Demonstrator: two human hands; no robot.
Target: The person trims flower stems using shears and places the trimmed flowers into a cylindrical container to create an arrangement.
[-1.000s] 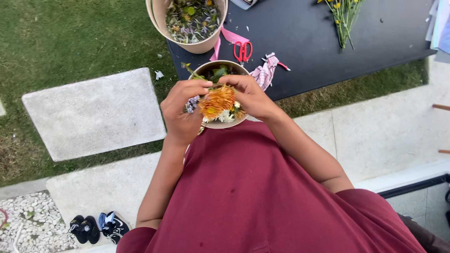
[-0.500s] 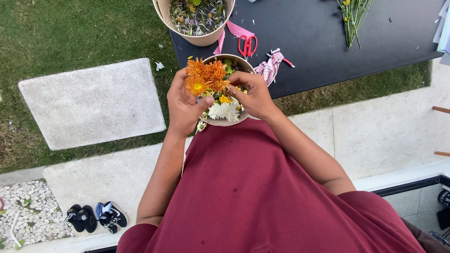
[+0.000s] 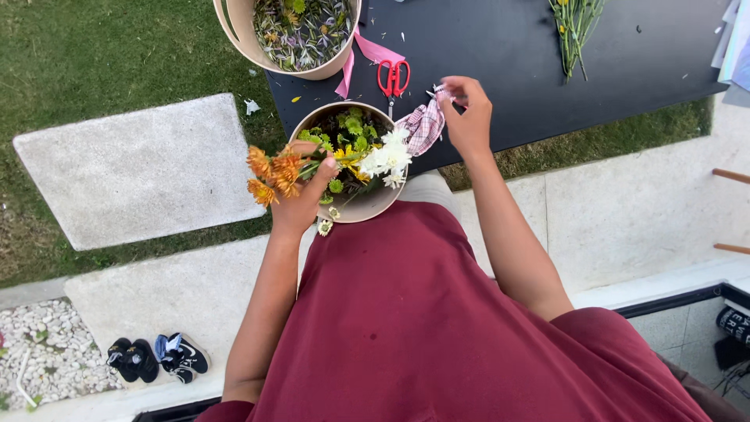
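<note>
My left hand [image 3: 301, 195] holds a bunch of orange flowers [image 3: 272, 172] by the stems, out to the left of a round tan bowl [image 3: 373, 202]. That bowl stands at the near edge of the black table [image 3: 508, 62] and holds green, yellow and white flowers [image 3: 387, 159]. My right hand [image 3: 467, 116] is over the table to the right of the bowl, its fingers pinching a pink checked cloth [image 3: 422, 125]. Red-handled scissors [image 3: 393, 78] lie just beyond the bowl.
A larger tan bowl [image 3: 258, 47] of plant trimmings stands at the table's far left, with a pink ribbon [image 3: 367, 53] beside it. Green stems [image 3: 574, 27] lie at the far right. Below are grass, paving slabs [image 3: 133, 168] and shoes [image 3: 156, 358].
My left hand has carried the orange flowers out to the left of the bowl. My right hand has left the bowl and reached right to the checked cloth.
</note>
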